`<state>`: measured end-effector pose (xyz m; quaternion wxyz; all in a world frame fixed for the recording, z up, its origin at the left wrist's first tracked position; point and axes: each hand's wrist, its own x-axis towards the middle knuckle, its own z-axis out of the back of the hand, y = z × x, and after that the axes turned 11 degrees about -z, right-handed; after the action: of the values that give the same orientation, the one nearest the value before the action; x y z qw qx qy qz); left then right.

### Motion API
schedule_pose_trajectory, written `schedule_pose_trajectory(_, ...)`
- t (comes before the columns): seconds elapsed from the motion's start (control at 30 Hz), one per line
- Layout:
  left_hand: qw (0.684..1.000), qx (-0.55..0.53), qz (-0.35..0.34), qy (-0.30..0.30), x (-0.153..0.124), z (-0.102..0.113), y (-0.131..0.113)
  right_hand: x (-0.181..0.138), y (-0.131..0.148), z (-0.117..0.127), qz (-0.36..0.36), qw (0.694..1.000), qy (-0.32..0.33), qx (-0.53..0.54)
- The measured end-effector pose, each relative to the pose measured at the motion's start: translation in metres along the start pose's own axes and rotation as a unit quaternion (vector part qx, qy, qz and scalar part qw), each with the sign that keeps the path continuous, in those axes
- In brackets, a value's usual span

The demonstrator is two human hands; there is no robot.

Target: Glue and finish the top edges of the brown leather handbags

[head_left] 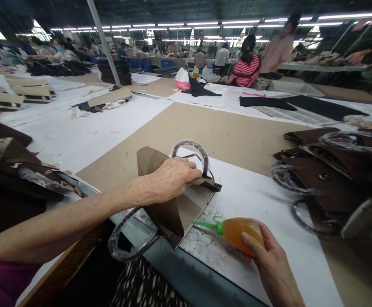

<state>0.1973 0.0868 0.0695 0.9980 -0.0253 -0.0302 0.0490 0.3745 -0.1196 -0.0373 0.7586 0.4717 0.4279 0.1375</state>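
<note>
A brown handbag (170,215) lies tilted at the table's front edge, its paler inside facing up. My left hand (173,177) grips the bag's upper edge, fingers curled over it. One plastic-wrapped handle (192,147) arches just beyond that hand, and the other handle (117,241) hangs over the table edge. In my right hand (269,251) is a squeeze bottle (242,234) of amber liquid, fingers wrapped round it. Its green nozzle (205,224) points left, with the tip close to the bag's lower edge; whether they touch I cannot tell.
Brown bags with wrapped handles are piled at the right (320,179), and another pile (16,170) stands at the left. Brown paper (221,123) and white sheets cover the table. Black fabric pieces (317,104) lie farther back. Several people sit or stand beyond.
</note>
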Motion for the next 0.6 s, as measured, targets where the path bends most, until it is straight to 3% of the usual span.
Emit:
schedule_pose_trajectory(0.23,1.000,-0.001,0.001,0.000,0.000,0.000,-0.001,-0.019,0.004,-0.011,0.018,1.000,0.013,0.005)
schedule_pose_trajectory(0.6,1.000,0.009,-0.004,-0.005,0.000,-0.003,0.000,-0.023,-0.010,-0.008,0.008,0.998,0.055,-0.023)
